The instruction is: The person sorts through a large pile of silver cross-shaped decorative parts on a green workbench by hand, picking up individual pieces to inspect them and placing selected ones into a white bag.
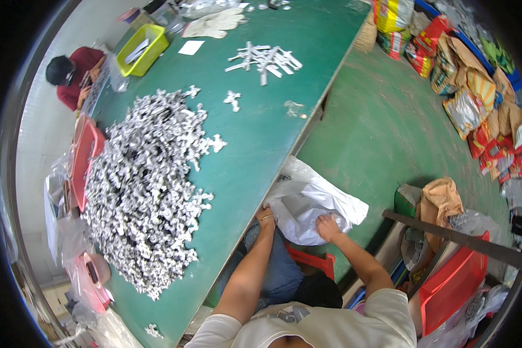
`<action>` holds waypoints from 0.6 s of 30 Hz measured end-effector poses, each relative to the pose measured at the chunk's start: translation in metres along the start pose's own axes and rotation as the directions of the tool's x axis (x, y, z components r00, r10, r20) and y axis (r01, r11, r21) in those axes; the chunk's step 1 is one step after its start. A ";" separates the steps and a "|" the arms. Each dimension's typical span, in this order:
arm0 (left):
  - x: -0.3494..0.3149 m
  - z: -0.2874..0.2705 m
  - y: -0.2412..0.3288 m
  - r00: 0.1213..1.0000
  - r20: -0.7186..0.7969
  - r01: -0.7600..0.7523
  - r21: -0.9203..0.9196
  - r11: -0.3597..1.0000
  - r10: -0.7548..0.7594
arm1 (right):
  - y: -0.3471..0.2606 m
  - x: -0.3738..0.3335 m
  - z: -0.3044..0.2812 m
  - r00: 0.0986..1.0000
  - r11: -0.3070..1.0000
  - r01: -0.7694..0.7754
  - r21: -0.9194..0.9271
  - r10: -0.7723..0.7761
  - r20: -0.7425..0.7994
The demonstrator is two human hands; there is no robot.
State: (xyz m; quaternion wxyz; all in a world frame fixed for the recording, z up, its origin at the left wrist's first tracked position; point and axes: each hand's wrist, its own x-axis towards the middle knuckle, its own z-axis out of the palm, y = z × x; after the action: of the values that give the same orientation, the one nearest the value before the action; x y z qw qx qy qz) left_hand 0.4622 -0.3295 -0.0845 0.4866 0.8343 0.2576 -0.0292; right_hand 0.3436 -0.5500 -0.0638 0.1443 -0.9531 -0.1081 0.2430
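Head view: your left hand (267, 216) and right hand (328, 227) both pinch the white plastic bag (310, 206) beside the green worktop (261, 133); it looks light, limp and slippery, so grip the bunched rim

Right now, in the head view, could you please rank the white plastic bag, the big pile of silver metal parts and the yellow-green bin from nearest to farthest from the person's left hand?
From the left hand:
1. White plastic bag: touching it, just to its right, off the table edge.
2. Pile of silver metal parts: on the green table, to the left.
3. Yellow-green bin: at the table's far left end.
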 end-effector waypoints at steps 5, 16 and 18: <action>0.003 -0.030 -0.011 0.931 0.343 -0.351 0.751 0.560 0.123 | -0.036 -0.020 0.006 0.984 0.986 0.157 -0.055 -0.161 -0.070; -0.117 -0.145 0.052 0.876 0.397 -0.377 0.215 0.901 0.272 | -0.142 0.049 0.022 0.992 0.990 -0.128 -0.063 0.127 -0.027; -0.145 -0.191 0.047 0.871 0.415 -0.357 0.161 0.920 0.265 | -0.155 0.043 0.010 0.995 0.987 -0.027 -0.160 0.011 -0.098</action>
State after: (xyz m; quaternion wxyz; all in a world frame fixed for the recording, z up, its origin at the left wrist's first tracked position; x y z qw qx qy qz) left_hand 0.3195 -0.2481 0.0971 0.4249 0.8938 0.0132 -0.1430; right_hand 0.3543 -0.3913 -0.0399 0.0697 -0.9733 -0.1112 0.1885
